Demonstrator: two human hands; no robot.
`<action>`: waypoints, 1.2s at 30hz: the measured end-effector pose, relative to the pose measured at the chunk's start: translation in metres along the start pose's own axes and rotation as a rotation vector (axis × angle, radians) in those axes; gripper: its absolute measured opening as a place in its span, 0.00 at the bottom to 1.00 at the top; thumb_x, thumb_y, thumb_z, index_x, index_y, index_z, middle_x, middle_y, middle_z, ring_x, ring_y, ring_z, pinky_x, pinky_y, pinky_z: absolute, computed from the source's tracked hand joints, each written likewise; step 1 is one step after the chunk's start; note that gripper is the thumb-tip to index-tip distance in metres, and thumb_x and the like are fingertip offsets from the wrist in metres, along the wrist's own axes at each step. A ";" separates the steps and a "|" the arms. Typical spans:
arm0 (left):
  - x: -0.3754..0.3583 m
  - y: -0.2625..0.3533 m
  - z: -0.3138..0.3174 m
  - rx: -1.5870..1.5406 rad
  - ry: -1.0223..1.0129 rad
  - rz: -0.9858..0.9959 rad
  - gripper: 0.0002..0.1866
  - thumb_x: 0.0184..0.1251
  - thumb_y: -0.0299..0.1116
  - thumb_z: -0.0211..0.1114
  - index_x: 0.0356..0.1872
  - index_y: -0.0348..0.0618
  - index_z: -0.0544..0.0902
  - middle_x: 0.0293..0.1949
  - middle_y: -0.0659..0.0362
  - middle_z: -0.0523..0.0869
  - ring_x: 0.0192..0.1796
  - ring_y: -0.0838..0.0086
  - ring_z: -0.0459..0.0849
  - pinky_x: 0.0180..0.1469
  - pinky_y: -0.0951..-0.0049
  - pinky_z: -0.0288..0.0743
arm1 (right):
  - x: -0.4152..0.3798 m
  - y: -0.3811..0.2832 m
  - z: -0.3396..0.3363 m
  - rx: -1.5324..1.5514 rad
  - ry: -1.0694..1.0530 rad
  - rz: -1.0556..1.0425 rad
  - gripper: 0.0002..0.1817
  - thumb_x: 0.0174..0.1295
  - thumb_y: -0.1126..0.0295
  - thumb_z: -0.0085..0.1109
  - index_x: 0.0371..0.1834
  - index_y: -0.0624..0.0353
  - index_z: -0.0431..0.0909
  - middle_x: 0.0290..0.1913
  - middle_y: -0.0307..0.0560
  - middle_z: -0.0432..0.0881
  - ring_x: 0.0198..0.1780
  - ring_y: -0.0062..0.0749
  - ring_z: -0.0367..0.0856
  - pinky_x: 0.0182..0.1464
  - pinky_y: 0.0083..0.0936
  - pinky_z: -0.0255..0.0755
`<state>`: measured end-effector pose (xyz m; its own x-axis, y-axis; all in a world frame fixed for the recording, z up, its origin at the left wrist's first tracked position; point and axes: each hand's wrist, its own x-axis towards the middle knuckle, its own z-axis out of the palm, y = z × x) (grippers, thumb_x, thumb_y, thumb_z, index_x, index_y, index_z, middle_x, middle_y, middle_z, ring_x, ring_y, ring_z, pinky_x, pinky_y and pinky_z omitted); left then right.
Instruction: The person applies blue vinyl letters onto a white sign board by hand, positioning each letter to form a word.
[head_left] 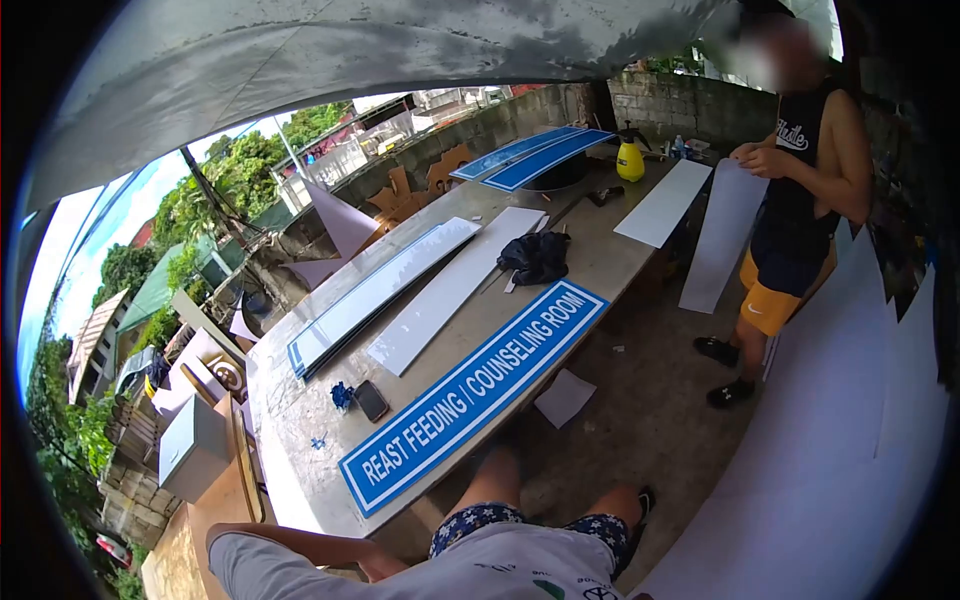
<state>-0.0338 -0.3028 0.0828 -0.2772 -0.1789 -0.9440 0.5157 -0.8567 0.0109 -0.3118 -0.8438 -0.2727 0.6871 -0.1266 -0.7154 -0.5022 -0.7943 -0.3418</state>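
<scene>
My left hand (382, 567) rests at my hip beside the shirt, its fingers hidden; whether it is open or closed does not show. My right hand is out of view. Nearest to me, along the table's edge, lies a long blue sign (475, 393) with white lettering reading "REAST FEEDING / COUNSELING ROOM". Behind it on the table (290, 420) are a dark phone (372, 401) and a crumpled blue scrap (342, 396). A long white panel (455, 290) lies farther back, next to a stack of white panels (385, 290) with blue edges.
A black cloth bundle (535, 258), a yellow spray bottle (630, 160) and more blue signs (548, 162) are on the table. A person (800, 170) stands at the right holding a long white sheet (722, 235). Large white sheets (830, 420) lean at right; a white piece (566, 398) lies on the floor.
</scene>
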 end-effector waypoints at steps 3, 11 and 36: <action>0.023 -0.034 0.036 -0.116 -0.018 0.042 0.32 0.70 0.62 0.49 0.52 0.38 0.77 0.41 0.60 0.82 0.47 0.74 0.82 0.44 0.67 0.79 | -0.002 0.002 -0.034 -0.089 -0.047 -0.059 0.28 0.49 0.52 0.64 0.46 0.63 0.81 0.48 0.63 0.81 0.51 0.53 0.80 0.54 0.39 0.74; 0.063 -0.112 0.110 -0.320 -0.043 0.136 0.33 0.70 0.62 0.49 0.52 0.38 0.77 0.41 0.60 0.83 0.46 0.74 0.82 0.43 0.67 0.79 | -0.017 -0.027 -0.083 -0.250 -0.113 -0.167 0.27 0.49 0.52 0.64 0.46 0.63 0.81 0.48 0.62 0.82 0.51 0.52 0.80 0.54 0.39 0.74; 0.095 -0.198 0.138 -0.477 -0.146 0.224 0.33 0.69 0.62 0.48 0.51 0.38 0.78 0.39 0.59 0.83 0.44 0.73 0.82 0.43 0.67 0.79 | -0.035 -0.092 -0.103 -0.370 -0.174 -0.173 0.26 0.50 0.54 0.64 0.46 0.63 0.81 0.47 0.62 0.82 0.50 0.51 0.81 0.53 0.38 0.74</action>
<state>-0.2740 -0.2164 0.0366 -0.2103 -0.4261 -0.8799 0.8761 -0.4816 0.0238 -0.2358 -0.8273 -0.1536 0.6301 0.1038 -0.7696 -0.1443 -0.9581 -0.2473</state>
